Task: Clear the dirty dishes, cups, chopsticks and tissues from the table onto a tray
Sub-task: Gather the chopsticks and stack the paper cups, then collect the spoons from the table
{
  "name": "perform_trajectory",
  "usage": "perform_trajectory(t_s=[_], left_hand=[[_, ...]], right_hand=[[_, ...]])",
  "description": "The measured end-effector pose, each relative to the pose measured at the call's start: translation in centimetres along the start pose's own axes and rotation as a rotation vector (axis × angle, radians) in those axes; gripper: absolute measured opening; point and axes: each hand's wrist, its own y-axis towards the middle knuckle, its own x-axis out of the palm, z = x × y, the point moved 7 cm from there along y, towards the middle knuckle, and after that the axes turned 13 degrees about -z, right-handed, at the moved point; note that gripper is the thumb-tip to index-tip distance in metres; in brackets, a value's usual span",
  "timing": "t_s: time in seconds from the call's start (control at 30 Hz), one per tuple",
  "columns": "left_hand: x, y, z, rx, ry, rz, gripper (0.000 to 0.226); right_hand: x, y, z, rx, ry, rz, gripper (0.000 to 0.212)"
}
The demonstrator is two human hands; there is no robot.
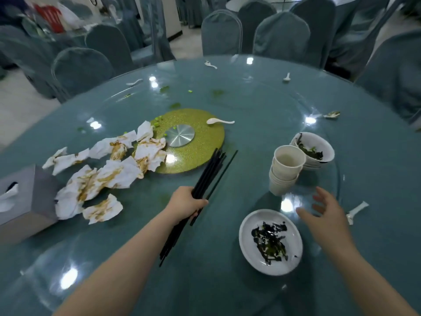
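My left hand (185,203) grips a bundle of black chopsticks (210,171) near the middle, their tips pointing up toward the green turntable hub (196,153). My right hand (326,213) hovers open above the table, between a white plate (250,224) smeared with dark seaweed and a stack of paper cups (284,169). Behind the cups stands a stack of white bowls (319,144) with seaweed scraps. Several stained crumpled tissues (109,176) lie at the left. White spoons lie scattered: one on the hub (218,121), one right of my hand (356,212).
A grey tissue box (29,199) sits at the left edge. More spoons (210,65) (287,76) (332,114) lie near the far rim of the glass-topped round table (262,101). Covered chairs (222,33) ring the far side. No tray is in view.
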Motion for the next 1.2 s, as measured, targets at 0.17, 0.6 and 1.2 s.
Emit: perform_trajectory(t_s=[0.17, 0.6, 1.2], left_hand=[[3.9, -2.2, 0.1, -0.014, 0.07, -0.043, 0.012], [7.0, -0.9, 2.2, -0.013, 0.258, 0.124, 0.04], [8.6, -7.3, 1.2, 0.101, 0.285, 0.137, 0.06]], right_hand=[[0.0, -3.9, 2.9, 0.052, 0.06, -0.041, 0.067], [0.0, -9.5, 6.4, 0.124, -0.062, -0.089, 0.041], [-0.1, -16.4, 9.2, 0.194, -0.23, -0.147, 0.012]])
